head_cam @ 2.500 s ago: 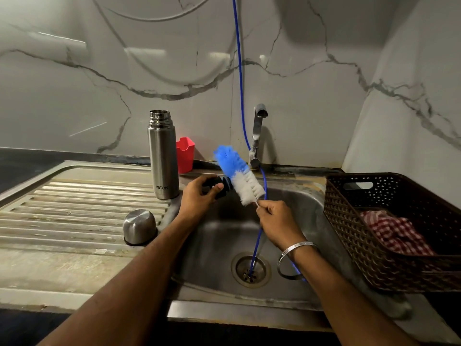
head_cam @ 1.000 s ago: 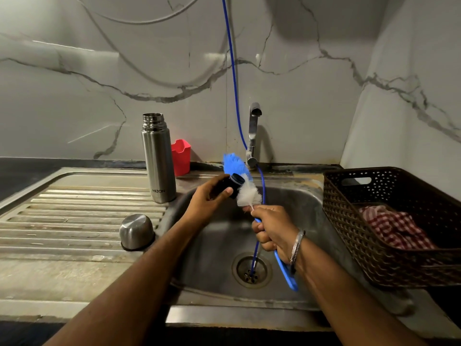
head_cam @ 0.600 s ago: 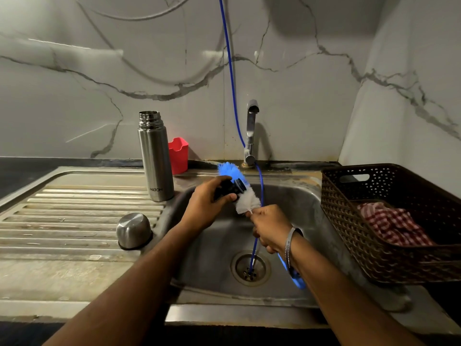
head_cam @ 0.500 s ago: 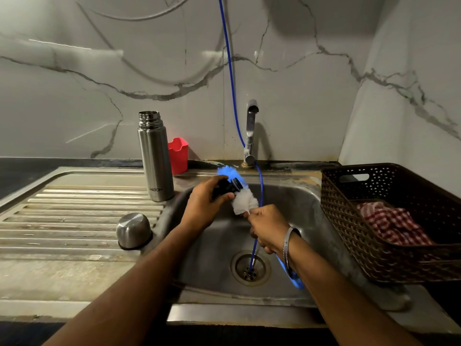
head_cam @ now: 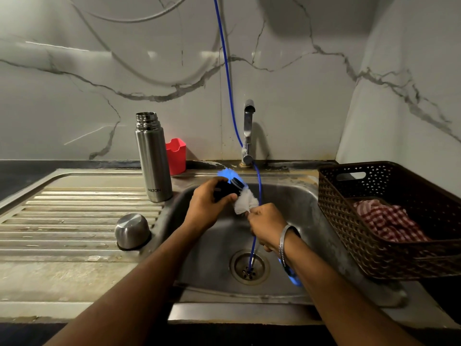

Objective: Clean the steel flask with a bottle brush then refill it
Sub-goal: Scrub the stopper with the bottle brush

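The open steel flask (head_cam: 152, 156) stands upright on the drainboard beside the sink basin (head_cam: 294, 208). Its steel cup lid (head_cam: 131, 230) lies upside down on the drainboard nearer me. Over the basin my left hand (head_cam: 207, 204) grips a small black stopper (head_cam: 228, 189). My right hand (head_cam: 267, 227) grips the bottle brush (head_cam: 245, 201) by its handle. The white and blue bristles lie against the stopper, the blue tip showing past my left hand. The blue handle end pokes out below my right wrist.
A tap (head_cam: 248, 132) rises behind the basin, and a blue hose (head_cam: 228, 78) runs from the wall down into the drain (head_cam: 249, 267). A red holder (head_cam: 176, 156) sits behind the flask. At the right stands a brown basket (head_cam: 349, 233) with a red checked cloth (head_cam: 389, 221).
The brush has slid back and forth against the stopper; less blue bristle shows past my left hand than a second ago. Both hands stayed over the basin.
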